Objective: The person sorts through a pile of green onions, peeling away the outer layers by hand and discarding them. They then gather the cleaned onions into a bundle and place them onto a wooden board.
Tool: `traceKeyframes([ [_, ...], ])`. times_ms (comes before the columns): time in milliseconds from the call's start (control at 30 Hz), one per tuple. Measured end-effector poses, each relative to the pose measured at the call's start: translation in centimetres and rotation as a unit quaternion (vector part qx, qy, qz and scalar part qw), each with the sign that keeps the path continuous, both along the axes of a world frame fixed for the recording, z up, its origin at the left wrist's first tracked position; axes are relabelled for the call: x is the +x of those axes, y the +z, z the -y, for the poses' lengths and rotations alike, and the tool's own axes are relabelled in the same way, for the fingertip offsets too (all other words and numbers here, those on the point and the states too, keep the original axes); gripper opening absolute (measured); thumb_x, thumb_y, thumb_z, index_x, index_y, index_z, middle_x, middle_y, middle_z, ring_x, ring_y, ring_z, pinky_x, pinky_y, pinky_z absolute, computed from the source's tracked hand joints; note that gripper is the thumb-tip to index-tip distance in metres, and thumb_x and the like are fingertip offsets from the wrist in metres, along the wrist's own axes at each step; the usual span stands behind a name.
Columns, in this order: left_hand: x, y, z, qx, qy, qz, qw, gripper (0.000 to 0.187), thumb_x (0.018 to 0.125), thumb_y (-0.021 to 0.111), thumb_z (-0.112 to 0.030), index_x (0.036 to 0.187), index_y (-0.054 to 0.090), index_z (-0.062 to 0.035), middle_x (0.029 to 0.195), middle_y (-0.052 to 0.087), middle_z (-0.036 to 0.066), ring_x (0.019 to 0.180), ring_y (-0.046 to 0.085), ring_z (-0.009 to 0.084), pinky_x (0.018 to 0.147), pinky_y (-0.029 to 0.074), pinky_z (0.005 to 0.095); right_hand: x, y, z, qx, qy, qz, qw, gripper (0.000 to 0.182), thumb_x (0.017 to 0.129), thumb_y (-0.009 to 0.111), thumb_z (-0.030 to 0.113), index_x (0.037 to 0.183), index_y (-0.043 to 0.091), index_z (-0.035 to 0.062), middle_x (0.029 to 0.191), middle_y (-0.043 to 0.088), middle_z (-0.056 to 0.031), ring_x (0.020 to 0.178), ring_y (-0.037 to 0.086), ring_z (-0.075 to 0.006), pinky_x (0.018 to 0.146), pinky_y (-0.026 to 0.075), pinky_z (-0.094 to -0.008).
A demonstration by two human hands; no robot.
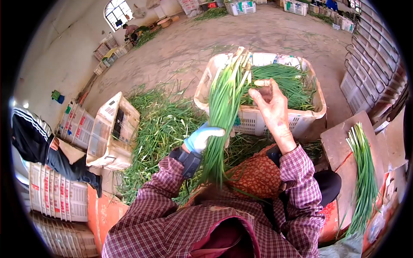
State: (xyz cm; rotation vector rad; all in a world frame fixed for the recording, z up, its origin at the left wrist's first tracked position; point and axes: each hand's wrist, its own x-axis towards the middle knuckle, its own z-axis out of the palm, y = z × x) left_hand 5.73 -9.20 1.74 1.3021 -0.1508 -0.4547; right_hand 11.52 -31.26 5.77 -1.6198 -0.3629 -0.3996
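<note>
At left, a tipped crate [112, 131] stands beside loose greens [159, 133]. The gloved left hand [204, 136] grasps the bunch [224, 96] around its lower leaves, pale ends pointing away, over the basket's [254, 112] left side. A snug but gentle hold should keep the stalks aligned without bruising. The right hand [271, 103], part-curled and seemingly free, hovers just beside; light fingertip picking would suit best. Farther right, a second bunch [363, 172] lies on a board [340, 159].
</note>
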Motion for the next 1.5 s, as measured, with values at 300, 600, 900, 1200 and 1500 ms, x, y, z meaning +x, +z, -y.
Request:
traceKeyframes([
  [300,-0.2,-0.3,-0.7,-0.005,-0.014,0.001,1.0,0.051,0.076,0.067,-0.026,0.115,0.057,0.0047,0.094,0.065,0.016,0.067,0.062,0.0231,0.06,0.051,0.0348,1.7,-1.2,-0.4,0.027,-0.02,0.021,0.999,0.019,0.084,0.07,0.019,0.092,0.065,0.0027,0.07,0.067,-0.0055,0.06,0.06,-0.0087,0.055,0.049,-0.0257],
  [600,-0.9,-1.4,-3.9,0.025,0.023,-0.002,0.999,0.047,0.077,0.067,-0.024,0.115,0.057,0.0015,0.09,0.066,0.014,0.068,0.064,0.0231,0.061,0.053,0.0344,4.5,-1.2,8.1,-0.369,-0.362,0.17,0.839,0.03,0.084,0.069,0.027,0.102,0.06,0.0037,0.085,0.063,-0.0108,0.074,0.063,-0.0259,0.062,0.053,-0.0358],
  [900,-1.4,0.2,-1.7,0.063,0.02,-0.004,0.998,0.05,0.078,0.069,-0.016,0.123,0.053,-0.0034,0.096,0.065,0.009,0.073,0.064,0.0189,0.066,0.053,0.0323,-1.0,1.6,-1.3,-0.308,-0.125,0.084,0.939,0.06,0.069,0.078,0.046,0.105,0.059,0.0023,0.073,0.067,-0.009,0.07,0.067,-0.0283,0.062,0.052,-0.0388],
  [1200,-1.5,0.0,-1.3,0.056,0.005,0.021,0.998,0.068,0.078,0.069,-0.013,0.139,0.039,-0.0047,0.113,0.062,0.007,0.098,0.059,0.0177,0.086,0.047,0.0302,1.3,-1.3,-1.6,-0.21,0.023,0.051,0.976,0.036,0.073,0.076,0.033,0.082,0.065,0.0001,0.067,0.063,-0.0174,0.064,0.063,-0.0336,0.06,0.049,-0.0409],
  [1500,-0.9,-0.7,-2.6,0.085,-0.034,0.04,0.995,0.075,0.077,0.069,-0.012,0.143,0.035,-0.0032,0.136,0.049,0.008,0.125,0.044,0.0189,0.106,0.03,0.0327,1.4,-1.5,0.6,-0.339,-0.005,0.128,0.932,0.022,0.083,0.065,0.021,0.094,0.065,0.0018,0.063,0.059,-0.0162,0.057,0.057,-0.0314,0.057,0.047,-0.04],
])
